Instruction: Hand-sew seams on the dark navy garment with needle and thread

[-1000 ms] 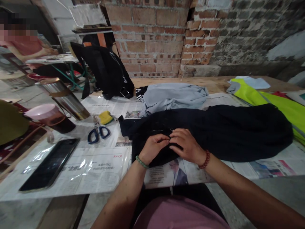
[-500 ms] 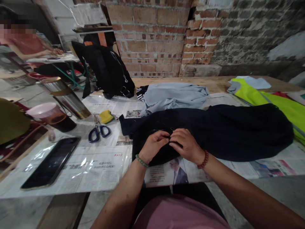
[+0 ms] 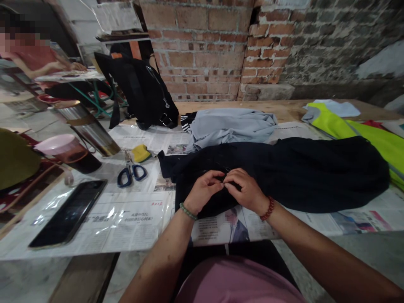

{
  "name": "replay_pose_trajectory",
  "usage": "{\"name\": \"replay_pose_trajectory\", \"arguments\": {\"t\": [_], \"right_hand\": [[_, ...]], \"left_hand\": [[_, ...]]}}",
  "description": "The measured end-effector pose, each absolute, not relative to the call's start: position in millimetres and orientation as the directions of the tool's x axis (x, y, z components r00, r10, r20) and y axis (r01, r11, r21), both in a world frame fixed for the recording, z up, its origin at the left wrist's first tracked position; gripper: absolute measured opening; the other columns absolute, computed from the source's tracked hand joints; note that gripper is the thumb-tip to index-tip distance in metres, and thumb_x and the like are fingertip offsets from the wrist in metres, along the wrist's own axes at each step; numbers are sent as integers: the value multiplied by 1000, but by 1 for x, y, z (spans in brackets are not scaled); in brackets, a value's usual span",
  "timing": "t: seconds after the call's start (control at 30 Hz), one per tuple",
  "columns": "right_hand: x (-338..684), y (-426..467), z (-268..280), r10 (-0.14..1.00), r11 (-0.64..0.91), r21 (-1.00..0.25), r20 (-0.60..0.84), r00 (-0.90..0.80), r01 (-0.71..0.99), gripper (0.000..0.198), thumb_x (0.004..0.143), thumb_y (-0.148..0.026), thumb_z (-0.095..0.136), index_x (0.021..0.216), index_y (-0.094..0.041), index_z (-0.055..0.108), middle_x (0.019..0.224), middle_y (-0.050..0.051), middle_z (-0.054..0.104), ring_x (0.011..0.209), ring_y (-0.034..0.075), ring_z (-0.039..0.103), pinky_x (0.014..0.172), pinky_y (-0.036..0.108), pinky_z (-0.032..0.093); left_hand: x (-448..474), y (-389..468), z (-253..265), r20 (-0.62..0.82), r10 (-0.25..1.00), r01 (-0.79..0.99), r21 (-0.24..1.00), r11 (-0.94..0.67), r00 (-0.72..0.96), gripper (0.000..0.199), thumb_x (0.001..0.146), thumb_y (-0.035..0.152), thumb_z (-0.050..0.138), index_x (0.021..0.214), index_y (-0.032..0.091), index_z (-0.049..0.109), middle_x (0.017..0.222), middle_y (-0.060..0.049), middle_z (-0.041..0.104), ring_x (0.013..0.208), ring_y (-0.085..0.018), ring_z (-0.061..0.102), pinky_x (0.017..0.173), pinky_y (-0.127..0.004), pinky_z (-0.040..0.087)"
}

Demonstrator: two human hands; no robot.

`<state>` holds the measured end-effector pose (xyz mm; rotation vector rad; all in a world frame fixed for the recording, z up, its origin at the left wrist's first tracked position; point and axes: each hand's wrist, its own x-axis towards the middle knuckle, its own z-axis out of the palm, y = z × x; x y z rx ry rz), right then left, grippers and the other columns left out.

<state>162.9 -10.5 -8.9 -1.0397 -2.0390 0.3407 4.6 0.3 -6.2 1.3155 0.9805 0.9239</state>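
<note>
Directly beneath both hands (image 3: 203, 190), dark cloth (image 3: 290, 174)

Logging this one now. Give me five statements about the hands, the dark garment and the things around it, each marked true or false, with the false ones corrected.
1. The left hand and right hand meet over the dark garment. True.
2. The green bracelet is worn with the right hand. False: it is worn with the left hand; the red bracelet goes with the right hand.
3. The scissors lie near a small yellow object. True.
4. The phone lies on top of the dark garment. False: it lies to the left of it, on the newspaper-covered table.
5. The grey garment lies beyond the dark garment. True.
</note>
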Motion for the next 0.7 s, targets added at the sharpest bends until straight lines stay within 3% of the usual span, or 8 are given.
{"name": "replay_pose_trajectory", "arguments": {"t": [0.13, 0.23, 0.43, 0.57, 0.7], "right_hand": [[162, -11, -7, 790, 607, -586, 522, -322, 537, 10, 75, -14, 48, 74, -20, 56, 76, 3, 59, 81, 17, 52, 77, 32, 40], [161, -11, -8, 859, 509, -718, 457, -229, 476, 10, 78, -18, 47, 73, -19, 56, 77, 3, 59, 77, 15, 53, 73, 29, 40], [156, -7, -14, 978, 206, -974, 201, -56, 92, 12, 76, -29, 51, 75, -19, 57, 76, 0, 60, 71, 12, 53, 68, 25, 40], [157, 4, -4, 989, 149, -977, 145, 36, -152, 9, 75, -27, 53, 75, -18, 54, 75, 0, 60, 70, 10, 54, 63, 22, 39], [165, 18, 18, 992, 27, -960, 60, -110, -277, 9, 77, -28, 51, 80, -20, 47, 73, -2, 61, 51, 8, 54, 44, 19, 36]], "left_hand": [[5, 0, -5, -62, 943, 22, 998, 58, 326, 29, 66, 19, 61, 94, 16, 57, 64, 4, 55, 59, -8, 47, 59, -20, 35], [5, -1, -5, -64, 941, 25, 998, 59, 332, 27, 66, 18, 61, 93, 16, 58, 63, 5, 53, 57, -7, 45, 57, -19, 34], [5, 0, -6, -46, 937, -8, 999, 52, 348, 30, 67, 19, 60, 97, 17, 56, 62, 6, 50, 56, -6, 43, 56, -18, 32], [5, 0, -8, -71, 937, 17, 997, 70, 341, 35, 65, 18, 61, 99, 17, 55, 63, 6, 52, 56, -6, 44, 55, -18, 33], [5, 1, -7, -102, 943, 38, 995, 95, 317, 39, 64, 20, 62, 102, 18, 54, 63, 5, 52, 54, -7, 44, 54, -19, 33]]}}
